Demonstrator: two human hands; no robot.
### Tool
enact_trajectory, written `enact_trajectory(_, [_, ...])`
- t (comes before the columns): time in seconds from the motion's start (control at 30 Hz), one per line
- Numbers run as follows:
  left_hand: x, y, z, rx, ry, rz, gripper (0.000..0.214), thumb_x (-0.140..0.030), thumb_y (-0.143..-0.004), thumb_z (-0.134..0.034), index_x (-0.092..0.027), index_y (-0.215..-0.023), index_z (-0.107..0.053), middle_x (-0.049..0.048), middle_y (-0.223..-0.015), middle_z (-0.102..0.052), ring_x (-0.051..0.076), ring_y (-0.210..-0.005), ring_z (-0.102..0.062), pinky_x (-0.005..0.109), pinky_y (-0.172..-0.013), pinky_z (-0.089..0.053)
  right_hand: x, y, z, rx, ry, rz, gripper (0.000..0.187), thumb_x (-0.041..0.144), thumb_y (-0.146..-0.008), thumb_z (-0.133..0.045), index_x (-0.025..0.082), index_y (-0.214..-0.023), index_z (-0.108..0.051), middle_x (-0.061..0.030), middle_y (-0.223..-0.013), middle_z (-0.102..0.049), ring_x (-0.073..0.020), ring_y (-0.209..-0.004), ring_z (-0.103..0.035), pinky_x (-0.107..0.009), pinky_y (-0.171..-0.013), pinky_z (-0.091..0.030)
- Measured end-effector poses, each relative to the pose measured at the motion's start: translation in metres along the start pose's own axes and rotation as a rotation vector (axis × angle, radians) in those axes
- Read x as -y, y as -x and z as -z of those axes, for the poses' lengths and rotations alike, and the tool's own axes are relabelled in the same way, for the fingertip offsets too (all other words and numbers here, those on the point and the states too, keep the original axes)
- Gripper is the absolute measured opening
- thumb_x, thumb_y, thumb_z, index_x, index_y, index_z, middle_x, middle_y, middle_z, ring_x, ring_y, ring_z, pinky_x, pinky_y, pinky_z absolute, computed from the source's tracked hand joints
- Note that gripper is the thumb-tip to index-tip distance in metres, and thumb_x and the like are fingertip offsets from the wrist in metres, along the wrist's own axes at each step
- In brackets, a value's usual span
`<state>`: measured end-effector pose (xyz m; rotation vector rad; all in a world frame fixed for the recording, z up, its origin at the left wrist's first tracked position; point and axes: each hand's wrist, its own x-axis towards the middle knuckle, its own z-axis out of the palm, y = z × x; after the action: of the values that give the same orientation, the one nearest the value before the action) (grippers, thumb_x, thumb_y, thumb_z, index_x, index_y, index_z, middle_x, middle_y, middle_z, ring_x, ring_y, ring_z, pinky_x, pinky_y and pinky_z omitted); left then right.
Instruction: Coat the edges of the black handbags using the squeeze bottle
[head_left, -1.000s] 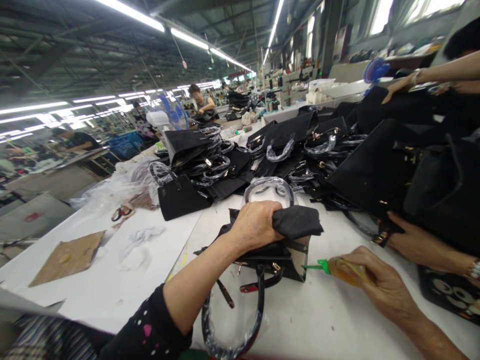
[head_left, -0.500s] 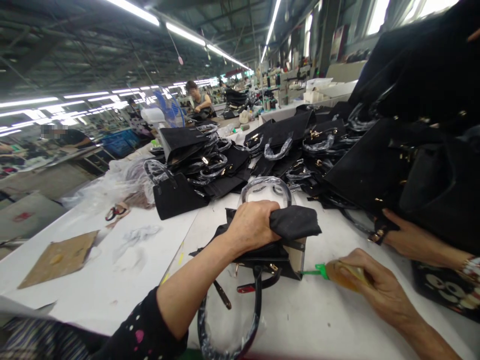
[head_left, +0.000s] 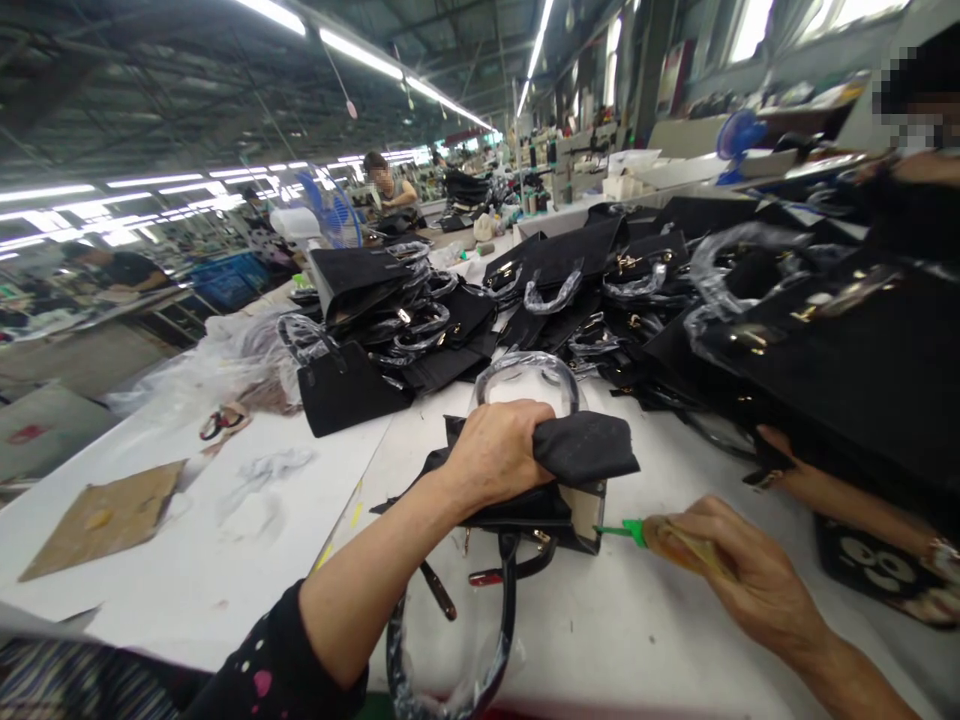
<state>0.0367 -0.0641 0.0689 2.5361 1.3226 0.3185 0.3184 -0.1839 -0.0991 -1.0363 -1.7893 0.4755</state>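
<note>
On the white table a black handbag (head_left: 517, 508) lies on its side, its plastic-wrapped handle (head_left: 450, 690) toward me. My left hand (head_left: 504, 450) is closed around the bunched black lining (head_left: 589, 447) that sticks out of the bag's opening. My right hand (head_left: 739, 560) grips a glue bottle (head_left: 679, 545) with amber contents and a long green nozzle (head_left: 624, 530). The nozzle tip points left and reaches the pale inner side panel (head_left: 583, 512) at the bag's right end; whether it touches is hard to see.
Piled black handbags (head_left: 570, 270) stretch across the back of the table. At right, a co-worker's hand (head_left: 817, 490) is at a large black bag (head_left: 840, 370). Crumpled plastic (head_left: 217, 370), a brown cardboard piece (head_left: 105, 518) and a blue fan (head_left: 334, 210) are on the left.
The nozzle tip has shifted from beside the bag's lower corner to over its inner panel. At right, the co-worker's raised black bag has come down. My left hand keeps its hold.
</note>
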Motion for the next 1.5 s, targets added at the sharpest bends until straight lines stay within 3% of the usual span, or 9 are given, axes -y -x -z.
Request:
enact_trajectory(0.1, [0.002,0.005,-0.001,-0.007,0.036,-0.010,0.014,-0.031,-0.080,-0.076,-0.021,-0.080,-0.065,0.0024,-0.081,-0.073,0.020,-0.075,-0.066,0.030,-0.066,-0.038,0.002,0.002,0.000,0.023,-0.005,-0.043,0.016,0.028,-0.110,-0.064,0.031,-0.117,-0.078,-0.0025,-0.086,-0.072,-0.0198,-0.071,-0.073,-0.028,-0.060,-0.058])
enact_trajectory(0.3, [0.003,0.020,-0.006,-0.044,0.062,-0.041,0.014,-0.026,-0.079,-0.076,-0.020,-0.077,-0.064,0.0028,-0.080,-0.073,0.019,-0.072,-0.065,0.030,-0.064,-0.036,0.005,0.006,-0.003,-0.049,0.039,-0.086,0.012,0.032,-0.111,-0.065,0.029,-0.110,-0.076,-0.0016,-0.085,-0.070,-0.0197,-0.070,-0.073,-0.027,-0.058,-0.056])
enact_trajectory(0.67, [0.002,0.055,-0.014,-0.071,0.152,-0.039,0.007,-0.021,-0.076,-0.075,-0.017,-0.080,-0.074,0.0059,-0.080,-0.077,0.022,-0.073,-0.073,0.030,-0.067,-0.049,0.004,0.005,-0.002,-0.078,0.081,0.035,0.018,0.020,-0.110,-0.060,0.030,-0.119,-0.072,0.0002,-0.090,-0.069,-0.0151,-0.073,-0.071,-0.022,-0.064,-0.056])
enact_trajectory(1.07, [0.001,0.055,-0.013,-0.071,0.133,-0.019,0.008,-0.020,-0.074,-0.076,-0.016,-0.081,-0.074,0.0053,-0.079,-0.077,0.022,-0.072,-0.072,0.030,-0.065,-0.048,-0.007,0.001,-0.005,-0.091,0.089,0.040,0.012,0.023,-0.111,-0.062,0.028,-0.114,-0.072,0.0007,-0.088,-0.068,-0.0153,-0.072,-0.070,-0.023,-0.064,-0.056])
enact_trajectory(1.27, [0.002,0.056,-0.013,-0.064,0.130,-0.005,0.009,-0.021,-0.074,-0.076,-0.017,-0.081,-0.073,0.0051,-0.079,-0.076,0.021,-0.071,-0.071,0.030,-0.065,-0.047,-0.017,-0.004,-0.011,-0.191,0.118,0.029,0.023,0.014,-0.106,-0.061,0.029,-0.119,-0.072,0.0003,-0.093,-0.069,-0.0158,-0.078,-0.070,-0.025,-0.070,-0.055])
enact_trajectory(1.5, [0.001,0.055,-0.013,-0.067,0.128,-0.007,0.009,-0.023,-0.074,-0.078,-0.018,-0.078,-0.071,0.0036,-0.076,-0.073,0.020,-0.068,-0.067,0.029,-0.063,-0.043,-0.010,-0.003,-0.008,-0.167,0.088,-0.040,0.010,0.028,-0.110,-0.064,0.029,-0.110,-0.074,0.0008,-0.088,-0.068,-0.0170,-0.074,-0.069,-0.027,-0.065,-0.054])
